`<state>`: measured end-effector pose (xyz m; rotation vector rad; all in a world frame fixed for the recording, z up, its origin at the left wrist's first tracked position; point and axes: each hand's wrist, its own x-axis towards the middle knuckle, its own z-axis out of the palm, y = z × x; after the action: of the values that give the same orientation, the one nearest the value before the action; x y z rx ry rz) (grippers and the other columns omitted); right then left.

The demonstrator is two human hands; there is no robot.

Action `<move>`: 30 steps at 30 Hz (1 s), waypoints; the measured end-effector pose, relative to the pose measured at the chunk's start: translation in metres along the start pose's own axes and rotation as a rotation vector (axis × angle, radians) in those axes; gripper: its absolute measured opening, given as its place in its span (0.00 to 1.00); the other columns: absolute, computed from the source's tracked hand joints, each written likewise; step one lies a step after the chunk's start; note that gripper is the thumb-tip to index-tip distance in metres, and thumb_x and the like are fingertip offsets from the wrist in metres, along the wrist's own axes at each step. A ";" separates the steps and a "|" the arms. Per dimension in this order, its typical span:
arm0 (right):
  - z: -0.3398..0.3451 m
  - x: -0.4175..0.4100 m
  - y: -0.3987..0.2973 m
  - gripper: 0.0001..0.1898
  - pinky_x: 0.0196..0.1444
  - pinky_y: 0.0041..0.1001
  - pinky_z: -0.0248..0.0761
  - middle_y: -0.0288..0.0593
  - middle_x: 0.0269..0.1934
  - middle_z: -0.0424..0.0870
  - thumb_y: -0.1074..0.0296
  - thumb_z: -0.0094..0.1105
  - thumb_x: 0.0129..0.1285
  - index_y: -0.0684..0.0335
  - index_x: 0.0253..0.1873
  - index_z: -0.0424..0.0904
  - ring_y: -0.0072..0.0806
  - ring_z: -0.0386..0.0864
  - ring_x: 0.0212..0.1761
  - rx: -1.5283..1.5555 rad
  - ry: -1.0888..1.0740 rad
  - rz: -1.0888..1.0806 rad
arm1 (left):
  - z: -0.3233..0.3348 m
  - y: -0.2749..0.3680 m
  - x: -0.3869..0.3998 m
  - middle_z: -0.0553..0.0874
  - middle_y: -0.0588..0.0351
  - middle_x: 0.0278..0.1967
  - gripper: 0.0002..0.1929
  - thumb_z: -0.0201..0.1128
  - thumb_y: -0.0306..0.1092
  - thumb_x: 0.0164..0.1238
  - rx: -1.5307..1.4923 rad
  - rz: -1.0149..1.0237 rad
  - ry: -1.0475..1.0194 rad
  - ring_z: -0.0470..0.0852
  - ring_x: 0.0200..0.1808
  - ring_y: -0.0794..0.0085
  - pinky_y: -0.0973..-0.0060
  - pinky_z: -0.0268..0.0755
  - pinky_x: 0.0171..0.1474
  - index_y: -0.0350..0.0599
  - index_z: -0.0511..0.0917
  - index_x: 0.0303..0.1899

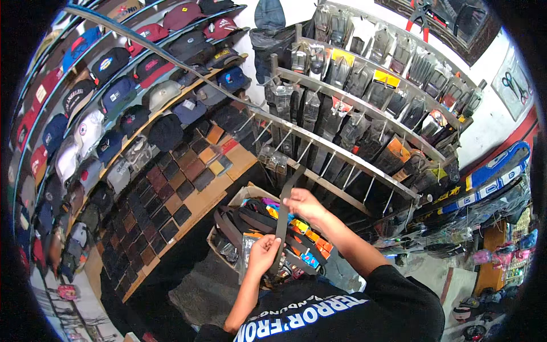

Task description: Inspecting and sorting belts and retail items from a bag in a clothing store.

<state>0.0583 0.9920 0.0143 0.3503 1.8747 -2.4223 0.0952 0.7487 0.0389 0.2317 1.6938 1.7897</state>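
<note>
A dark belt strap (282, 213) runs upright between my hands, its upper end rising towards the metal hook rack. My left hand (264, 255) pinches the strap low down, over the cardboard box (212, 240). Higher up, my right hand (302, 204) grips the same strap at its edge. In the box beneath lie several coiled dark belts (256, 216), packets in plastic and colourful cards or packaging (314, 237). The strap's lower end drops among the things near my shirt, where it is partly hidden.
Straight ahead stands a metal rack (342, 139) with protruding hooks, with packaged belts (359, 81) hanging behind it. Rows of wallets (171, 184) cover a cardboard-topped display at the left, below shelves of caps (164, 96). Pliers (421, 17) and scissors (514, 85) hang at the upper right.
</note>
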 end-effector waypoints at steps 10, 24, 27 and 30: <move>-0.018 0.017 -0.001 0.14 0.31 0.23 0.72 0.37 0.34 0.85 0.73 0.64 0.68 0.68 0.56 0.78 0.22 0.80 0.28 0.097 0.086 -0.060 | 0.004 -0.009 0.014 0.89 0.60 0.36 0.07 0.60 0.30 0.77 0.045 0.070 0.022 0.84 0.36 0.82 0.81 0.75 0.42 0.36 0.82 0.46; -0.052 0.088 -0.001 0.11 0.37 0.20 0.70 0.35 0.38 0.86 0.73 0.63 0.69 0.66 0.53 0.80 0.19 0.79 0.36 0.096 0.366 -0.230 | 0.001 -0.021 0.073 0.83 0.64 0.42 0.11 0.62 0.27 0.75 0.385 0.268 -0.149 0.79 0.41 0.83 0.80 0.73 0.46 0.42 0.76 0.55; -0.069 0.106 0.004 0.14 0.35 0.21 0.71 0.35 0.38 0.85 0.71 0.63 0.70 0.69 0.56 0.79 0.20 0.78 0.33 0.030 0.457 -0.282 | 0.000 -0.035 0.098 0.82 0.64 0.40 0.13 0.61 0.24 0.74 0.080 0.102 -0.175 0.79 0.40 0.83 0.79 0.73 0.46 0.42 0.73 0.57; -0.107 0.108 0.029 0.12 0.36 0.20 0.73 0.30 0.34 0.84 0.67 0.62 0.72 0.60 0.56 0.79 0.18 0.79 0.33 0.138 0.362 0.053 | 0.006 -0.045 0.127 0.81 0.63 0.38 0.14 0.59 0.21 0.73 0.149 0.106 -0.147 0.79 0.40 0.82 0.81 0.72 0.45 0.41 0.74 0.57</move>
<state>-0.0262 1.0969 -0.0618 0.8894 1.7887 -2.5978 0.0149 0.8226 -0.0408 0.5138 1.7380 1.6782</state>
